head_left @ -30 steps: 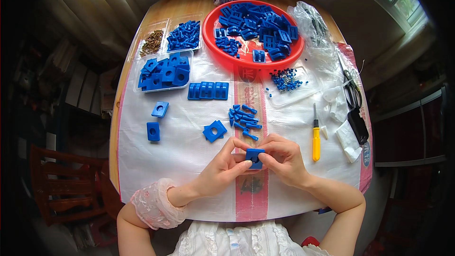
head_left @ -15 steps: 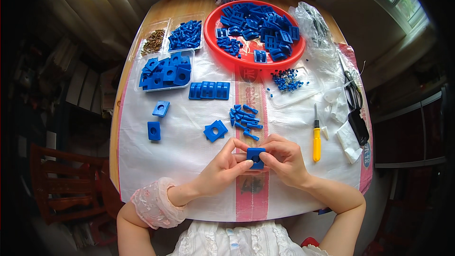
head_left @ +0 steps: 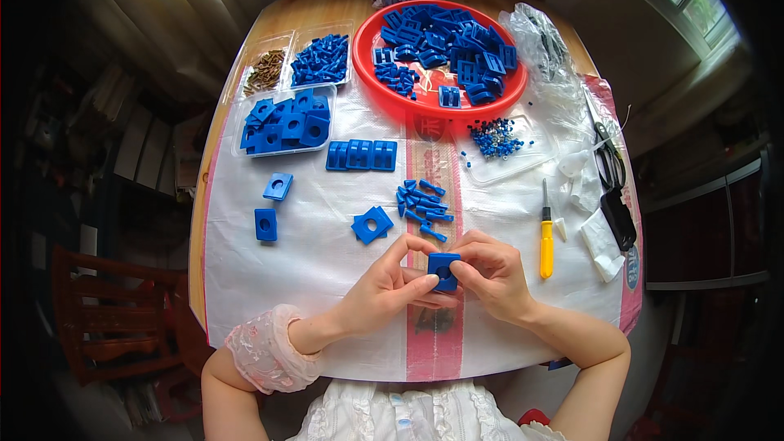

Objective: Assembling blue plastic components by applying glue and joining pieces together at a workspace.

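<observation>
Between my two hands, over the striped part of the white sheet, a square blue plastic piece [head_left: 443, 265] with a round hole is held upright. My left hand [head_left: 400, 282] pinches its left side with thumb and fingers. On its right side, my right hand [head_left: 490, 273] has thumb and forefinger closed on the edge. Just beyond my hands lie several small blue plastic pegs [head_left: 423, 206]. Left of those, some flat blue square plates [head_left: 371, 225] with holes overlap. Two more blue square pieces [head_left: 278, 187] rest farther left.
A red basin [head_left: 359, 73] of blue parts stands at the back. Clear boxes at back left hold blue plates [head_left: 286, 126], blue pegs [head_left: 320, 60] and brown screws [head_left: 265, 72]. A yellow-handled screwdriver [head_left: 546, 249] and black scissors [head_left: 611, 167] lie right. Small blue bits [head_left: 496, 140] sit on a clear lid.
The blue piece has shifted very slightly to the right in my fingers, and my right hand has moved a touch with it. Everything else on the table stays put.
</observation>
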### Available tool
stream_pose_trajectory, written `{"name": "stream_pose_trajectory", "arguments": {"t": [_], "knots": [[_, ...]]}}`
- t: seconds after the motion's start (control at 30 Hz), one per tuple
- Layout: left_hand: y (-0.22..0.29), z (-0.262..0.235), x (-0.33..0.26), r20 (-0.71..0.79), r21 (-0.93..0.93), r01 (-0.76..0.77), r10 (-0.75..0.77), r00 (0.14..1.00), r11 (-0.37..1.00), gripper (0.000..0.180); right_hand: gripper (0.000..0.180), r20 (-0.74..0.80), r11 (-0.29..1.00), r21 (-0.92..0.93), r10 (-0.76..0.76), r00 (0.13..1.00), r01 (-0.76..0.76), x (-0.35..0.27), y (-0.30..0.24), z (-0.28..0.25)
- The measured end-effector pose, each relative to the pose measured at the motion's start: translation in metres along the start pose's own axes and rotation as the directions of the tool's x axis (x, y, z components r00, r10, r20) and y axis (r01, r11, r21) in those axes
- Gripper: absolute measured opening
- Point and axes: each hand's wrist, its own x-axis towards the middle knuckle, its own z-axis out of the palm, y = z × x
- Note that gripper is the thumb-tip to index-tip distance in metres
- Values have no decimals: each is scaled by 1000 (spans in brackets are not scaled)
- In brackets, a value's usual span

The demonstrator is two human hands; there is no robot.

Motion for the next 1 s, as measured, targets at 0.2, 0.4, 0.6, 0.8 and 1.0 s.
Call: {"name": "stream_pose_trajectory", "arguments": {"t": [0.2,0.4,0.6,0.8,1.0], "knots": [[0,2,-2,-35,54,7,-5,999,999,28,11,10,1000,-9,-7,1000,8,-1,3,-1],[0,3,-2,-62,82,-2,7,998,997,27,11,18,998,51,23,1000,-24,0,1,-1],[2,4,-4,-85,105,4,5,996,994,27,12,14,996,88,19,1000,-20,-1,5,0],[2,6,-5,-107,136,-22,36,994,991,26,17,7,1000,10,12,1000,-12,-2,5,-1],[3,5,-5,-99,142,-25,39,994,990,25,18,-3,1000,16,8,1000,-8,-2,7,-1]]}}
